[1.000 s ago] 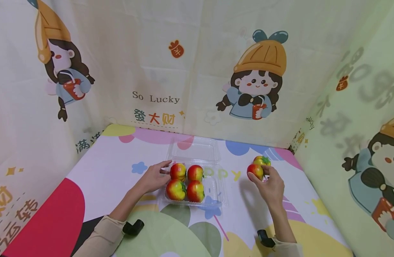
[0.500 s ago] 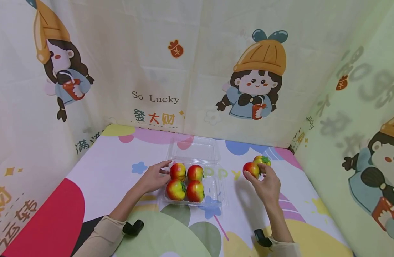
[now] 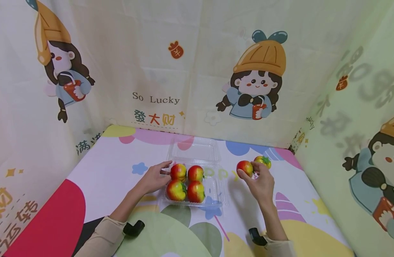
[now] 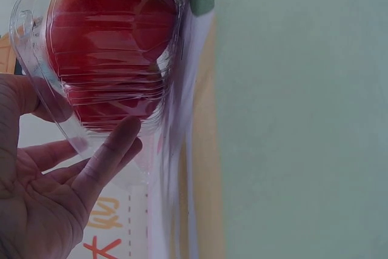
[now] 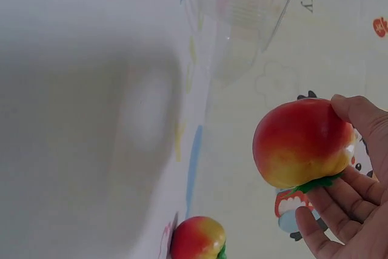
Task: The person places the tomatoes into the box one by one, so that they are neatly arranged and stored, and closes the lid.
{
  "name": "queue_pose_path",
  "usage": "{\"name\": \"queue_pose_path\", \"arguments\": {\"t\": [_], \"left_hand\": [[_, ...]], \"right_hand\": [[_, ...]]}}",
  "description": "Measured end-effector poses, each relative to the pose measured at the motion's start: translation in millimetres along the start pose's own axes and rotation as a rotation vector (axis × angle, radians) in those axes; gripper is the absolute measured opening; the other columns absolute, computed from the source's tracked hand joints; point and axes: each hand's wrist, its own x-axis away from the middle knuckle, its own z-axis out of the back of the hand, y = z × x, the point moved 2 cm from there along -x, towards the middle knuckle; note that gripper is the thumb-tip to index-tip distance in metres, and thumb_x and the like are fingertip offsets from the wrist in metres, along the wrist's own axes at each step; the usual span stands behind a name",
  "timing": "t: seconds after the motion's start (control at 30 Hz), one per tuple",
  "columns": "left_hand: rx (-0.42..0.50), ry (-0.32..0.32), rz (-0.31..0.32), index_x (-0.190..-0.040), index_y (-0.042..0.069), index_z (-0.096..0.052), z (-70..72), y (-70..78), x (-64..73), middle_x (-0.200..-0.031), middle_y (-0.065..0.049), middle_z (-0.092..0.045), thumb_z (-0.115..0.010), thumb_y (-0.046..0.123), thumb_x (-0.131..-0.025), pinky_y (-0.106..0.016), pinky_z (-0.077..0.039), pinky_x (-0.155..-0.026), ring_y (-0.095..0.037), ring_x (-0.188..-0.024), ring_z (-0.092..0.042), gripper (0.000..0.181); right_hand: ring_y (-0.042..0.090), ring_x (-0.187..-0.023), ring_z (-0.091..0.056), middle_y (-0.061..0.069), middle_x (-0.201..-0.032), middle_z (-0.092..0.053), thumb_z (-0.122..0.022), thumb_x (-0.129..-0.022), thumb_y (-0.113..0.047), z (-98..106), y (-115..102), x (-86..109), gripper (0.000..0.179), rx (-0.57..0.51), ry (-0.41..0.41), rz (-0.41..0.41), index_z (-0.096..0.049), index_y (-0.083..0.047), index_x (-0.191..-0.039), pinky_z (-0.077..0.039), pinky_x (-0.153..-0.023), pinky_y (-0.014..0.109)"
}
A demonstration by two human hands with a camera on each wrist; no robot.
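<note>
Cream printed cloth (image 3: 197,21) closes in your workspace at the back and on both sides; below it, one patterned tabletop (image 3: 108,178), white with coloured shapes.

Right hand (image 3: 262,182): one. You pinch a single red-and-yellow fruit (image 3: 244,169) between thumb and fingers, raised off the tabletop, its green leaves toward your fingers in the right wrist view.

Left hand (image 3: 154,177): one. Your fingers are relaxed and extended, touching the left side of the clear box; nothing is clenched in them.

Clear box (image 3: 214,185): one, ribbed plastic, lid (image 3: 195,148) laid back on the far side. Contents: four fruits (image 3: 196,191) of the same kind, two by two, in its left part.

Loose fruit (image 3: 263,161): one, yellow and red with green leaves, resting on the tabletop just beyond your right hand.

Wrists: two rolled beige cuffs (image 3: 102,233), each with a black device (image 3: 134,228) beside it.

Backdrop print: cartoon figures (image 3: 259,78) in orange hats; lettering (image 3: 156,98) reading "So Lucky".
</note>
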Motion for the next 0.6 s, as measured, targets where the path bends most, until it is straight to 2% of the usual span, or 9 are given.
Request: {"name": "queue_pose_path", "arguments": {"t": [0.6], "left_hand": [[0.0,0.001,-0.006,-0.153,0.006,-0.047,-0.3,0.0,0.4,-0.146,-0.023,-0.054,-0.066,0.014,-0.091,-0.043,-0.061,-0.088,-0.038,-0.119,-0.065,0.065]], "right_hand": [[0.032,-0.108,-0.062,0.016,-0.116,-0.069,-0.089,-0.078,-0.029,-6,-24,2.2,0.056,-0.009,0.008,0.061,-0.064,-0.003,-0.122,-0.053,-0.092,0.054]]}}
